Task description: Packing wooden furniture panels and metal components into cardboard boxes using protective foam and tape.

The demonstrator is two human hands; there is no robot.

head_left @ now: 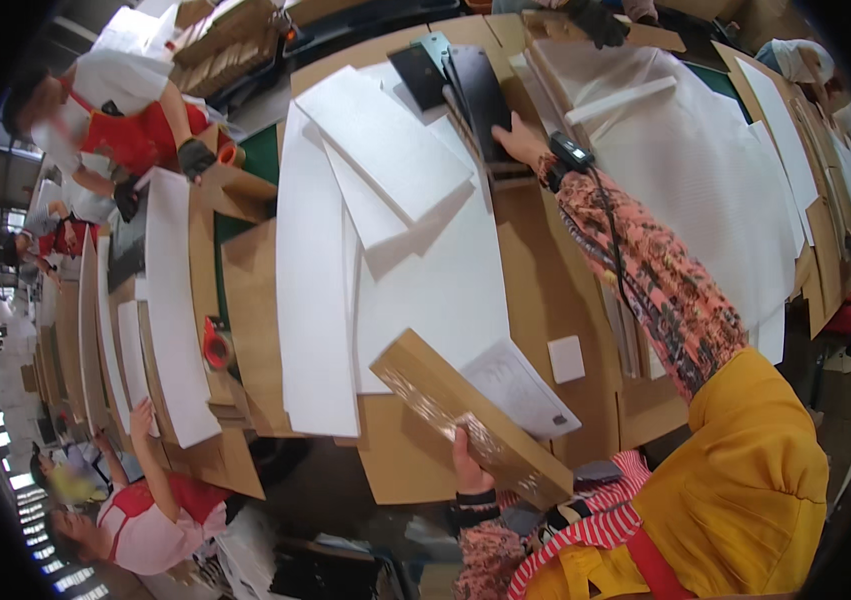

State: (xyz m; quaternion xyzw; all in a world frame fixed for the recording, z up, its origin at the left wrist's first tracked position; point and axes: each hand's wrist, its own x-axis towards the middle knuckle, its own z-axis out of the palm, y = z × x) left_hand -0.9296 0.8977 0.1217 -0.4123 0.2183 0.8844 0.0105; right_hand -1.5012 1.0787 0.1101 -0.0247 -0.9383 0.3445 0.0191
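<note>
A long, narrow cardboard box (465, 420), partly wrapped in clear plastic, slants across the near edge of the table. My left hand (468, 465) is closed on its lower part, thumb on top. Far ahead, my right hand (523, 142) lies at the edge of a dark flat panel (478, 100), thumb and forefinger apart; whether it touches is hard to tell. Another dark panel (415, 75) and a teal piece (434, 45) sit beside it. White foam sheets (385, 140) lie stacked on the table, with a printed paper sheet (520, 385) partly under the box.
Bubble-textured white sheeting (685, 170) covers the right side, near a small white block (566, 359). A red tape dispenser (215, 343) is at left. Co-workers handle a long white strip (170, 310) there; a gloved hand (597, 20) shows at the far edge.
</note>
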